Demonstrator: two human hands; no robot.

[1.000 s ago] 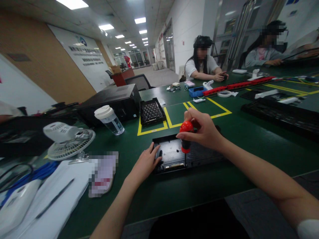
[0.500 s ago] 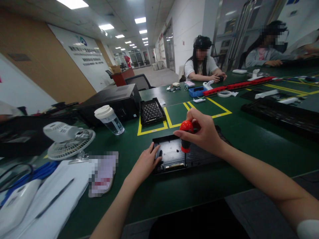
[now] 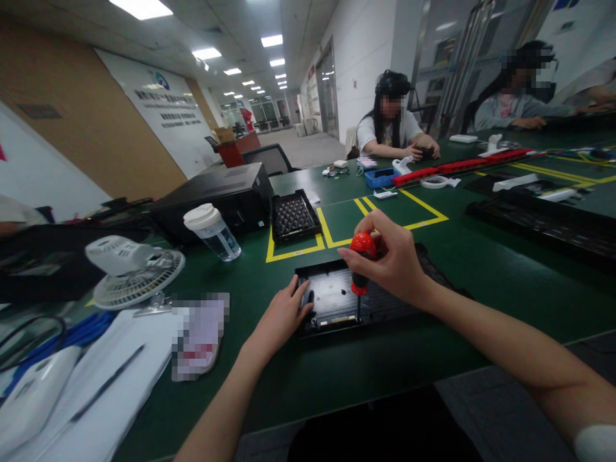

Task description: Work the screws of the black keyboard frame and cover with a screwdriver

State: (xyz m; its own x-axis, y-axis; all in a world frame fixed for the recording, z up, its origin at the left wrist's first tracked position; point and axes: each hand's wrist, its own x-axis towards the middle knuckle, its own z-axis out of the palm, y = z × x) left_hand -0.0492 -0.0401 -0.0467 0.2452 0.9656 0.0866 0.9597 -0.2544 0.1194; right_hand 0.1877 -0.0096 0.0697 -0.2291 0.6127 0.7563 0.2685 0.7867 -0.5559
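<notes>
One red-and-black screwdriver (image 3: 359, 282) stands nearly upright in the right hand (image 3: 395, 258), its handle pinched between thumb and fingers, its shaft pointing down at the near edge of a black panel (image 3: 331, 292); whether the tip is seated cannot be told. The panel lies flat on the bench (image 3: 298, 378) below both hands, its long axis running crosswise from the left hand (image 3: 282, 312) to beyond the right. The left hand, fingers spread, rests on the panel's left end, well apart from the shaft. Beyond it sits a black tray (image 3: 297, 236).
</notes>
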